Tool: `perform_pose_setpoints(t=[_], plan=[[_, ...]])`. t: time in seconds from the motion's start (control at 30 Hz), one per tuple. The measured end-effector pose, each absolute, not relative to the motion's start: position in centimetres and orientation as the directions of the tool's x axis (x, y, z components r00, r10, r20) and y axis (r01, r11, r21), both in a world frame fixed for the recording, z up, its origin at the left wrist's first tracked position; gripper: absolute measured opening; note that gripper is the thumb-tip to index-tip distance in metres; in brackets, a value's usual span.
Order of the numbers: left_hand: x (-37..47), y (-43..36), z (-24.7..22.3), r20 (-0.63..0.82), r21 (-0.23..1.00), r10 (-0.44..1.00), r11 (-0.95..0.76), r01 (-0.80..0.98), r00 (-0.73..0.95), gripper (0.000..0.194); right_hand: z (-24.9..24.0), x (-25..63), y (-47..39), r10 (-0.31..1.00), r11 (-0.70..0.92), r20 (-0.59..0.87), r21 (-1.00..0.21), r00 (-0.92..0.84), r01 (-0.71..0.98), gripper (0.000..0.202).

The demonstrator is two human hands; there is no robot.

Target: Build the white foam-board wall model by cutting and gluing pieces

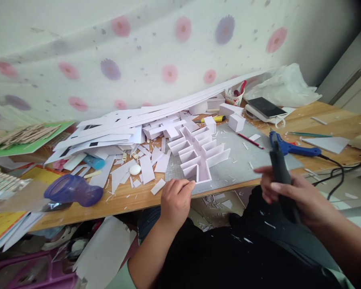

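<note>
Your left hand (176, 200) is at the near edge of the table (117, 200), with its fingers bent and the thumb beside them. The fingertips are at the near end of the white model (203, 156); whether they grip it or only rest there, I cannot tell. Your right hand (284, 188) is closed around a black tool (280, 176), which points up and away from you. This hand is in the air, to the right of the model and before the near edge of the table, and it looks a little blurred.

The model lies on the left part of the grey mat (237, 160). It has thin upright walls, which make two rows of small spaces, open at the top. Near the far side of the mat there are two white blocks (236, 122), and a yellow knife (212, 119) lies just behind them. A red pencil (251, 141) lies on the mat, to the right of the model. The blue glue gun (295, 149) is at the right end of the mat, and its cable goes to the right.

Farther back there are a cup (234, 98) with things inside, a dark phone (267, 107) on top of a white object, and a plastic bag (285, 84). To the left of the model are many white scraps (147, 168), a white disc (135, 169) among them, and then a purple bottle (74, 190). Long white strips (156, 116) lie behind the scraps.
</note>
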State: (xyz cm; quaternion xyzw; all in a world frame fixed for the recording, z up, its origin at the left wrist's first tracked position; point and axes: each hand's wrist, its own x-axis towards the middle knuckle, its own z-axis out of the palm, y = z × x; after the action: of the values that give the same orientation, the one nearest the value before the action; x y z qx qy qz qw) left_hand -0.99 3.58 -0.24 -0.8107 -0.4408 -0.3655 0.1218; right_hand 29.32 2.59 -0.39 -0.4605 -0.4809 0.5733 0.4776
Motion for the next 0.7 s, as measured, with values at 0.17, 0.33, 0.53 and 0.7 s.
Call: perform_pose_setpoints(t=[0.17, 0.33, 0.53, 0.7], plan=[[-1.0, 3.7, -0.3, 0.702, 0.117, 0.622, -0.582, 0.805, 0.348, 0.017, 0.4, 25.3, -0.1, 0.934, -0.116, -0.156, -0.983, -0.322, 0.140, 0.032], [-1.0, 3.7, -0.3, 0.702, 0.116, 0.620, -0.586, 0.802, 0.350, 0.019, 1.2, 22.2, -0.3, 0.856, -0.140, -0.174, -0.985, -0.487, 0.105, 0.027], [-1.1, 3.7, -0.4, 0.700, 0.118, 0.620, -0.590, 0.799, 0.355, 0.017, 0.5, 21.3, 0.1, 0.864, -0.130, -0.224, -0.964, -0.450, 0.230, 0.023], [-1.1, 3.7, -0.4, 0.693, 0.122, 0.632, -0.578, 0.807, 0.348, 0.015, 1.1, 20.9, 0.1, 0.870, 0.115, -0.084, -0.923, -0.486, 0.366, 0.038]])
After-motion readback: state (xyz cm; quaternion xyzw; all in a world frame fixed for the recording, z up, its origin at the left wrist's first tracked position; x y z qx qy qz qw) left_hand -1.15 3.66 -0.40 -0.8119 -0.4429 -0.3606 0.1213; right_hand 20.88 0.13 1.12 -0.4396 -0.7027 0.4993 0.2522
